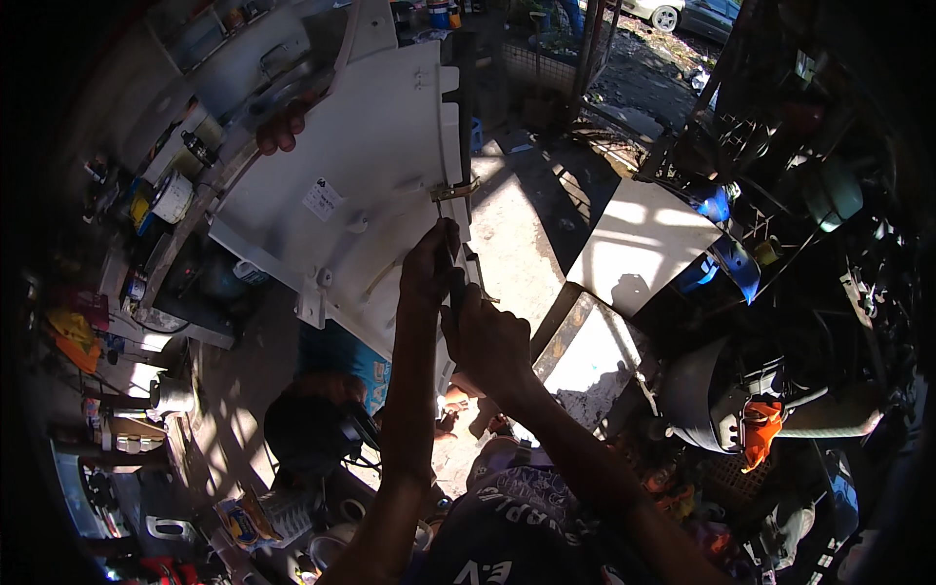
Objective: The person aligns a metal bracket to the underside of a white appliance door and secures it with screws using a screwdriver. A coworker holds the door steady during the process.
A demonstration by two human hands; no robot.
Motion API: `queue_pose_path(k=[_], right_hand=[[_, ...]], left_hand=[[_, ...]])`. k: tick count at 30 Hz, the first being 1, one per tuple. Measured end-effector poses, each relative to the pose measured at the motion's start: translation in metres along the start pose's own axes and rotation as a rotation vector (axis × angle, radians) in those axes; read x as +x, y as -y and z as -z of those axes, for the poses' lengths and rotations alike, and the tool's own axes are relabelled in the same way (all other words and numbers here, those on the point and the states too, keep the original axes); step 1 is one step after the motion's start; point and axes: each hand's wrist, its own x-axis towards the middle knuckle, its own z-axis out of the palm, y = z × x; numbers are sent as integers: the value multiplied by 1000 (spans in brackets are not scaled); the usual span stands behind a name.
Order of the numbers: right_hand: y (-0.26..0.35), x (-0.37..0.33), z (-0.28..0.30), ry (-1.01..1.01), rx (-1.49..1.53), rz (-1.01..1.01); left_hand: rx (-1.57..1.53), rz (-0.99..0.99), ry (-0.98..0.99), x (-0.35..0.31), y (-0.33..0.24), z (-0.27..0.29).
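A large white curved panel with a small label stands tilted in front of me. At its right edge sits a small brass-coloured metal bracket. My left hand is closed around the front part of a dark-handled tool with a thin shaft, which looks like a screwdriver. The shaft's tip is at the bracket; whether it touches cannot be made out. Just behind, my right hand is closed around the tool's handle. Another person's hand grips the panel's far left edge.
Below the panel is a person in a blue shirt. A pale flat board lies to the right, near blue plastic pieces. A grey curved shell with an orange cloth sits lower right. Paint cans stand on the left.
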Motion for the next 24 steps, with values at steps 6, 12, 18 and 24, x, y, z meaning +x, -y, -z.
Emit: queue_pose_path(k=[6, 12, 18, 24], right_hand=[[-33, 13, -10, 138, 1075, -239], [9, -11, 14, -108, -196, 25], [-24, 5, -11, -67, 1061, -112], [-9, -4, 1, -223, 514, 34]], left_hand=[[-81, 115, 129, -3, -9, -30], [21, -10, 409, -4, -4, -13], [-24, 90, -15, -8, -6, -51], [69, 49, 66, 1, -9, -14]])
